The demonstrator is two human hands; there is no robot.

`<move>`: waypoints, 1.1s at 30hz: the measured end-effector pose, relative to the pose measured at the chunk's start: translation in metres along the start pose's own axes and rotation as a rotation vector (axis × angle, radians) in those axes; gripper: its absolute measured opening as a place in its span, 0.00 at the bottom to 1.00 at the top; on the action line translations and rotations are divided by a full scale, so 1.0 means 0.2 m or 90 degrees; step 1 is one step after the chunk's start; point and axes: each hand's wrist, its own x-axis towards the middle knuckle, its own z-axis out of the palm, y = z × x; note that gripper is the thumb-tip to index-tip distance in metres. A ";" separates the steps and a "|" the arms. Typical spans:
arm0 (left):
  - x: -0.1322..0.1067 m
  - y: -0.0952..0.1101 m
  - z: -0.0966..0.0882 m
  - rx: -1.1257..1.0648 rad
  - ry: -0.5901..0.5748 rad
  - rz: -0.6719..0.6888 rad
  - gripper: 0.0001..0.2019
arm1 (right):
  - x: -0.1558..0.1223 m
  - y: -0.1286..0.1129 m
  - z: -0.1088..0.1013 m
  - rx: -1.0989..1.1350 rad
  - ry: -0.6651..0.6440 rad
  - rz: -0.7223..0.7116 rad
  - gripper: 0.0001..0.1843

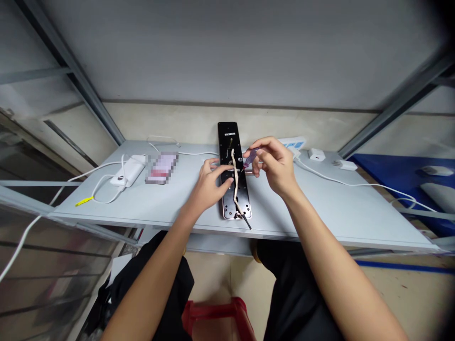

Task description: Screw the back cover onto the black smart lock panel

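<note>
A long black lock panel (227, 139) lies lengthwise on the table, its screw-dotted side facing up. A whitish wrapped cable (235, 184) runs down its middle and ends in a dark tip past the near edge. My left hand (209, 183) rests on the panel's left side, with thumb and forefinger apart beside the cable. My right hand (275, 163) grips a screwdriver (252, 157) by its purple see-through handle. The screwdriver slants down left toward the panel's right part, close to my left fingertips. Whether its tip touches a screw is too small to tell.
On the left of the grey table (188, 208) are a blurred-out phone (162, 167) and a white power strip (130, 170) with cables. White chargers (316, 154) and a long white cable lie to the right. Below the table stands a red stool (218, 310).
</note>
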 end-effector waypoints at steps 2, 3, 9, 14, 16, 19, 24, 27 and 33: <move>0.00 0.02 0.05 0.001 -0.003 -0.020 0.18 | 0.01 0.00 0.00 -0.004 0.005 0.016 0.18; -0.01 0.02 0.06 -0.002 -0.005 -0.032 0.21 | 0.01 -0.01 0.01 -0.009 0.010 0.023 0.19; 0.00 0.04 0.10 -0.012 -0.032 -0.058 0.27 | -0.02 -0.07 0.00 -0.059 0.001 0.023 0.18; 0.00 0.05 0.09 -0.006 -0.037 -0.058 0.25 | -0.01 -0.10 -0.02 -0.096 -0.018 0.005 0.13; 0.00 0.05 0.09 -0.004 -0.038 -0.062 0.25 | -0.01 -0.09 -0.03 -0.098 -0.024 0.019 0.13; 0.00 0.05 0.10 0.002 -0.035 -0.064 0.26 | 0.00 -0.06 -0.04 -0.077 -0.011 0.046 0.12; -0.01 0.05 0.11 0.009 -0.024 -0.050 0.24 | 0.02 -0.03 -0.01 -0.040 0.025 0.026 0.18; -0.01 0.05 0.11 0.010 -0.021 -0.047 0.25 | 0.01 -0.05 0.01 -0.048 0.024 0.018 0.23; 0.00 0.04 0.11 0.022 -0.023 -0.044 0.24 | -0.01 -0.06 0.00 -0.100 0.034 -0.024 0.14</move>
